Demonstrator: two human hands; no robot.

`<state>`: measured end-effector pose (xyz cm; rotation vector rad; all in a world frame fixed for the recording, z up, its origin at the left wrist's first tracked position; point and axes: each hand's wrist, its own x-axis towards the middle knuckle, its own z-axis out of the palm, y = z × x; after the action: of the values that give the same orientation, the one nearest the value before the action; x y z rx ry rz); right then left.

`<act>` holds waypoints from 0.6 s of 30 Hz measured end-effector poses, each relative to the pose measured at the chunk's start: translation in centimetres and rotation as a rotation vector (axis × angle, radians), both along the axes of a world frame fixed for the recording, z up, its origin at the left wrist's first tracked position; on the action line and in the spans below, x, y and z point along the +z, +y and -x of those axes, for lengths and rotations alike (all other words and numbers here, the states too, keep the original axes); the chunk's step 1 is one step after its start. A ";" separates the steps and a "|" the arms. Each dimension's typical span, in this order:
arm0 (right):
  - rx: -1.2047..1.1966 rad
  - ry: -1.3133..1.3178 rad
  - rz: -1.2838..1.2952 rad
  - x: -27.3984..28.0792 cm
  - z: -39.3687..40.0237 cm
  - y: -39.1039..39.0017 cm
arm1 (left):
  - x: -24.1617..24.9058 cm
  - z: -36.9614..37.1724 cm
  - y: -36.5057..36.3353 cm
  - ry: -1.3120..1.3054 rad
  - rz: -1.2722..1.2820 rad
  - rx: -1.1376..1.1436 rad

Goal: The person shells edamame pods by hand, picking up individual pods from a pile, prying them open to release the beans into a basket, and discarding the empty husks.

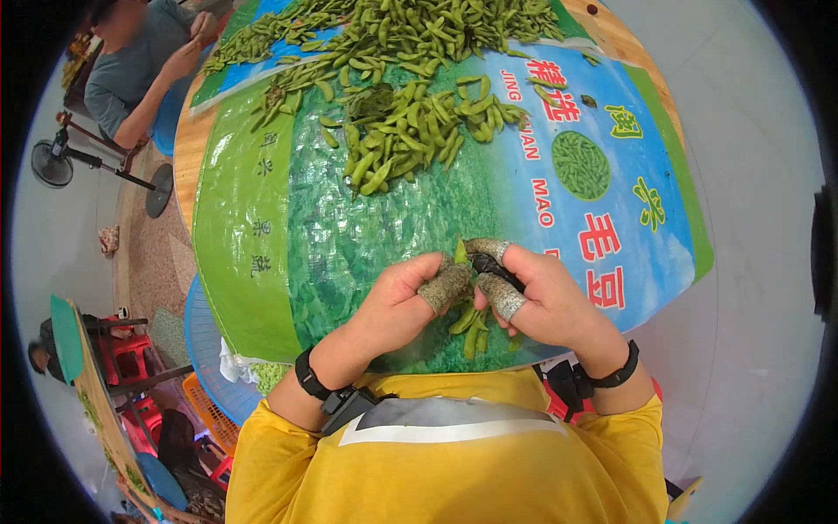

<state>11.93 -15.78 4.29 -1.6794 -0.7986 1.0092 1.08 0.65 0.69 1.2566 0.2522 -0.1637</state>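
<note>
My left hand (403, 301) and my right hand (550, 297) meet close in front of my chest, thumbs nearly together. Both are closed around a green soybean pod (460, 252) that sticks up between the fingertips. Rough grey covers wrap both thumbs and my right index finger. Something dark (506, 272) shows between my right thumb and index finger; its kind I cannot tell. More soybean pods (471, 335) show just below my hands, partly hidden by them. Farther out, a smaller heap of pods (406, 140) lies on the printed plastic sack (349, 218).
The sack covers a round wooden table (185, 166), with a large pod pile (419, 31) at its far side. At the far left sits a person (144, 74). A blue basket (205, 336) and an orange crate (209, 410) stand beside me at left; a black stand (109, 162) is beyond.
</note>
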 end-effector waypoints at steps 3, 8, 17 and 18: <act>0.029 -0.081 -0.010 -1.0 0.1 0.2 | -0.5 0.1 0.4 -0.188 -0.339 -0.012; -0.107 0.365 -0.031 -2.3 0.5 1.0 | -1.1 0.0 0.5 -0.528 -1.115 0.045; -0.171 0.516 -0.090 -1.3 1.2 -0.1 | -0.1 -0.1 0.8 0.152 0.542 -0.016; -0.173 0.516 -0.092 -0.9 1.5 0.0 | 0.2 -0.3 0.3 0.152 0.540 -0.018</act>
<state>10.40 -15.83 3.35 -1.2987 -0.3475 1.1928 1.39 0.92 0.93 0.7104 0.3034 -0.3206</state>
